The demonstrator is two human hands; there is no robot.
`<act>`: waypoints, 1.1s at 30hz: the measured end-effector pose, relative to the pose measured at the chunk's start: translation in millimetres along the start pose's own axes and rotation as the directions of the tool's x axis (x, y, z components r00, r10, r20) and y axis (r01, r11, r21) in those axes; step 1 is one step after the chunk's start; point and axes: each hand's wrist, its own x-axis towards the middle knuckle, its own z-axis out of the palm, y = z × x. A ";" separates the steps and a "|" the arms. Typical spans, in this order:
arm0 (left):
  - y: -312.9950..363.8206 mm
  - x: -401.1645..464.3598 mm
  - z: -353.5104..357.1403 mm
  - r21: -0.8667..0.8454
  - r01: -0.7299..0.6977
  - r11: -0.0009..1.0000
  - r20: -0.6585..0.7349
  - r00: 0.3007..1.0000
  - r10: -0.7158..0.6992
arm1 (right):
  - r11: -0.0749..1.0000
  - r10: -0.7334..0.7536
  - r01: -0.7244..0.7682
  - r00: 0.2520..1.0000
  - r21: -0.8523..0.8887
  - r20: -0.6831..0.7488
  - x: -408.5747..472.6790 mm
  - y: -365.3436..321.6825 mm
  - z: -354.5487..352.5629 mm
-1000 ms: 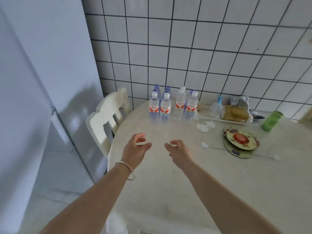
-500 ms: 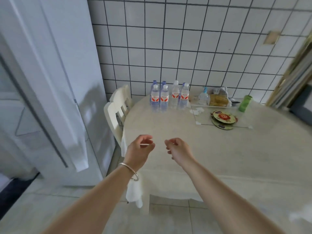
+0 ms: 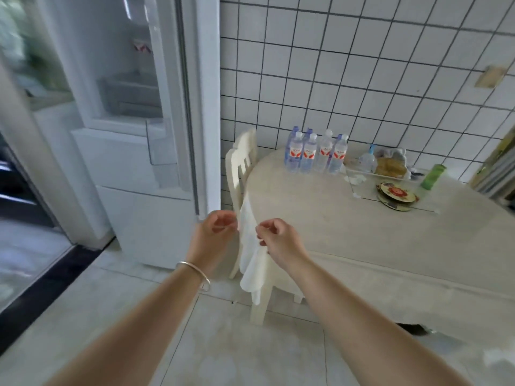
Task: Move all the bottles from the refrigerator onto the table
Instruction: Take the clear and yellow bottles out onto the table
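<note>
Several clear water bottles (image 3: 316,153) with red labels stand upright in a cluster at the far left of the round table (image 3: 348,218), against the tiled wall. The white refrigerator (image 3: 131,112) stands open at left, its door shelves showing; I see no bottles inside from here. My left hand (image 3: 214,232), with a bangle on the wrist, and my right hand (image 3: 274,239) hover side by side in front of the table's near-left edge. Both hold nothing, fingers loosely curled and apart.
A cream chair (image 3: 242,174) is tucked between the refrigerator and table, with a white cloth (image 3: 252,260) hanging off the table edge. On the table's far side lie a bag of bread (image 3: 390,165), a green cup (image 3: 433,176) and decorated plates (image 3: 395,195). A dark doorway (image 3: 16,190) lies far left.
The view has pulled back from the table and swung left, bringing the open refrigerator into sight. Both hands have drawn away from the tabletop and stayed empty.
</note>
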 end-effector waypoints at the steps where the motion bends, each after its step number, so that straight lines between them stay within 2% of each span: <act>1: -1.1 -4.1 -11.5 -0.021 0.001 1.000 -0.037 0.999 -0.002 | 1.000 -0.005 0.005 1.000 -0.010 0.019 -3.4 -2.8 11.1; 7: -15.9 -11.0 -89.8 0.003 0.015 1.000 -0.152 0.988 -0.015 | 0.997 -0.042 0.052 0.987 -0.055 0.158 -16.4 -26.7 85.6; 12: -23.4 24.7 -162.1 -0.006 0.008 1.000 -0.223 0.975 -0.009 | 0.994 -0.071 0.086 0.975 -0.063 0.208 -2.5 -65.6 148.8; 22: -8.2 158.4 -303.3 0.055 -0.085 0.995 -0.173 0.980 0.093 | 0.995 -0.102 0.103 0.975 0.005 0.198 85.7 -173.5 303.0; 27: -9.6 232.2 -352.9 -0.004 -0.072 0.997 -0.197 0.978 0.069 | 0.992 -0.129 0.129 0.981 0.015 0.146 150.6 -222.0 360.9; 33: -16.9 348.4 -391.4 0.008 -0.065 0.998 -0.216 0.974 0.065 | 0.980 -0.179 0.174 0.982 0.094 0.051 258.5 -264.6 415.6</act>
